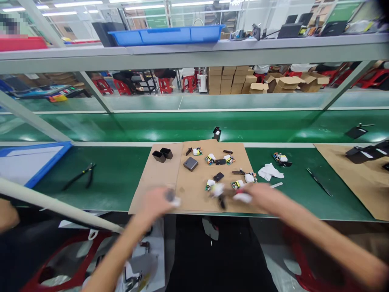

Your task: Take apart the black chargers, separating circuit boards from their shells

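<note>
My left hand (158, 202) is blurred over the near edge of a brown cardboard sheet (194, 178). It seems closed on a small dark and white part (172, 197). My right hand (255, 194) is also smeared by motion, low over the cardboard's near right side. A tool with red and dark parts (226, 196) sits at its fingers; the grip itself is unclear. Small circuit boards (209, 159), black casings (162, 154) and a grey block (190, 164) lie scattered on the cardboard.
Black pliers (82, 175) lie on the green belt (106, 178) to the left, near a blue-edged tray (45, 162). White gloves (270, 171) and a thin black tool (319, 182) lie to the right. Another cardboard sheet (352, 178) holds black casings. A cream tube (54, 205) crosses at lower left.
</note>
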Demonstrator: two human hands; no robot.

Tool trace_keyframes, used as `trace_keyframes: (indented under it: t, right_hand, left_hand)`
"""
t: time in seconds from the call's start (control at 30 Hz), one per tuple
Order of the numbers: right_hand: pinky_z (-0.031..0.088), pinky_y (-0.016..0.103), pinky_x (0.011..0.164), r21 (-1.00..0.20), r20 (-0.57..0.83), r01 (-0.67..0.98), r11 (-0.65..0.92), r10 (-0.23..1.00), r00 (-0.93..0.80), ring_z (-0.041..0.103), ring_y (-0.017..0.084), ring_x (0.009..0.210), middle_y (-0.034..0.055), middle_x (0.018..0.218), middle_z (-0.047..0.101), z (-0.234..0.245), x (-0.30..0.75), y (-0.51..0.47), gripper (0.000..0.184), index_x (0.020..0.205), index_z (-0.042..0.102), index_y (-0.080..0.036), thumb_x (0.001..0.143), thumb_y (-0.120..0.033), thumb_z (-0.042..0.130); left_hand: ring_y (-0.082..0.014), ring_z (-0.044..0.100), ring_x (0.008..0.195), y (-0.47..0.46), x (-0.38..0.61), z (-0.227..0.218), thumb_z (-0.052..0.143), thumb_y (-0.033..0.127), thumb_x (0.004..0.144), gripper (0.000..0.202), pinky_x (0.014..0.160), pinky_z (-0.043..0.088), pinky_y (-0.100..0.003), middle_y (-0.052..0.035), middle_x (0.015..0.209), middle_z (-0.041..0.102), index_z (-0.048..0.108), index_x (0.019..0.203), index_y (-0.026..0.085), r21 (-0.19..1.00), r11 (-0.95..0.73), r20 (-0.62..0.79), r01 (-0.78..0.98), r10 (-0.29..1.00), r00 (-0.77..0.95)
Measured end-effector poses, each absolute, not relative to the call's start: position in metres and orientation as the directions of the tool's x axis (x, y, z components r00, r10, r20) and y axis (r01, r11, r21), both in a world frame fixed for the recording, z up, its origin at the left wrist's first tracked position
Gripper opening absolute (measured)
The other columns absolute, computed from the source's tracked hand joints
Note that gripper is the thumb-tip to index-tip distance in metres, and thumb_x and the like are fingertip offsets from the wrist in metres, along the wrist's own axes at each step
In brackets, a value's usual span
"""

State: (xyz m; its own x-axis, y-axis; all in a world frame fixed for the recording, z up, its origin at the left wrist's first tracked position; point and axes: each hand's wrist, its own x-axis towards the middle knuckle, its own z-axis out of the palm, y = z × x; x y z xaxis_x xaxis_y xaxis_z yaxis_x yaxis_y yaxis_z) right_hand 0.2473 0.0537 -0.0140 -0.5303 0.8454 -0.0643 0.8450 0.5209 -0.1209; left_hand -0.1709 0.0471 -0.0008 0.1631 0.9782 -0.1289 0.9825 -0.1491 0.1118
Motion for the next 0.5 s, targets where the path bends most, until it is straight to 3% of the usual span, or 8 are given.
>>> trace_keyframes:
  t: [0.03, 0.07, 0.13, 0.2, 0.3, 0.5]
  right_hand:
    - [0.046, 0.027, 0.057, -0.115, 0.083, 0.864, 0.49, 0.872, -0.483, 0.071, 0.018, 0.058, 0.0046, 0.07, 0.074, -0.008, 0.274, 0.059, 0.035, 0.091, 0.076, -0.023, 0.11, -0.036, 0.05]
    - [0.044, 0.028, 0.056, -0.104, 0.133, 0.885, 0.454, 0.888, -0.44, 0.072, 0.018, 0.057, 0.0053, 0.065, 0.071, -0.004, 0.299, 0.064, 0.044, 0.09, 0.076, -0.023, 0.112, -0.035, 0.041]
    - [0.046, 0.03, 0.061, -0.103, 0.169, 0.884, 0.456, 0.884, -0.436, 0.075, 0.021, 0.067, 0.0072, 0.076, 0.075, 0.0, 0.328, 0.072, 0.041, 0.096, 0.076, -0.022, 0.111, -0.034, 0.04]
    - [0.046, 0.032, 0.066, -0.107, 0.152, 0.886, 0.452, 0.888, -0.435, 0.073, 0.023, 0.074, 0.0091, 0.086, 0.077, -0.005, 0.328, 0.075, 0.027, 0.102, 0.073, -0.021, 0.106, -0.024, 0.047]
    - [0.045, 0.032, 0.069, -0.136, 0.051, 0.898, 0.419, 0.908, -0.416, 0.07, 0.022, 0.074, 0.0078, 0.085, 0.075, -0.019, 0.299, 0.07, 0.025, 0.1, 0.071, -0.02, 0.102, -0.017, 0.047]
    - [0.044, 0.033, 0.069, -0.103, -0.009, 0.928, 0.357, 0.933, -0.36, 0.072, 0.026, 0.081, 0.0117, 0.091, 0.076, -0.042, 0.271, 0.068, 0.029, 0.105, 0.071, -0.019, 0.107, -0.025, 0.042]
  left_hand:
    - [-0.0282, 0.071, 0.07, 0.05, -0.186, 0.008, 0.069, 0.054, 0.079, 0.03, 0.061, 0.036, -0.031, -0.0053, 0.072, 0.073, 0.062, 0.079, 0.025, 0.085, -0.038, -0.102, 0.996, 0.994, 0.047]
    - [-0.0279, 0.071, 0.07, 0.054, -0.197, 0.014, 0.068, 0.059, 0.08, 0.035, 0.062, 0.034, -0.031, -0.0044, 0.071, 0.071, 0.062, 0.08, 0.025, 0.075, 0.009, 0.0, 0.997, 1.0, -0.009]
    - [-0.0301, 0.072, 0.08, 0.062, -0.196, 0.018, 0.069, 0.065, 0.079, 0.041, 0.067, 0.037, -0.032, -0.0045, 0.079, 0.073, 0.063, 0.088, 0.025, 0.108, -0.12, 0.118, 0.987, 0.987, 0.107]
    - [-0.0282, 0.073, 0.086, 0.071, -0.173, 0.009, 0.073, 0.064, 0.077, 0.043, 0.069, 0.04, -0.031, -0.0035, 0.088, 0.076, 0.064, 0.095, 0.026, 0.225, -0.261, 0.066, 0.939, 0.965, 0.252]
    - [-0.028, 0.072, 0.086, 0.083, -0.134, -0.016, 0.075, 0.065, 0.076, 0.045, 0.07, 0.042, -0.032, -0.0031, 0.086, 0.074, 0.064, 0.097, 0.026, 0.328, -0.216, 0.048, 0.92, 0.976, 0.212]
    - [-0.0263, 0.068, 0.091, 0.091, -0.122, -0.052, 0.077, 0.059, 0.078, 0.043, 0.079, 0.048, -0.036, -0.005, 0.094, 0.071, 0.059, 0.094, 0.023, 0.45, -0.307, 0.172, 0.838, 0.951, 0.256]
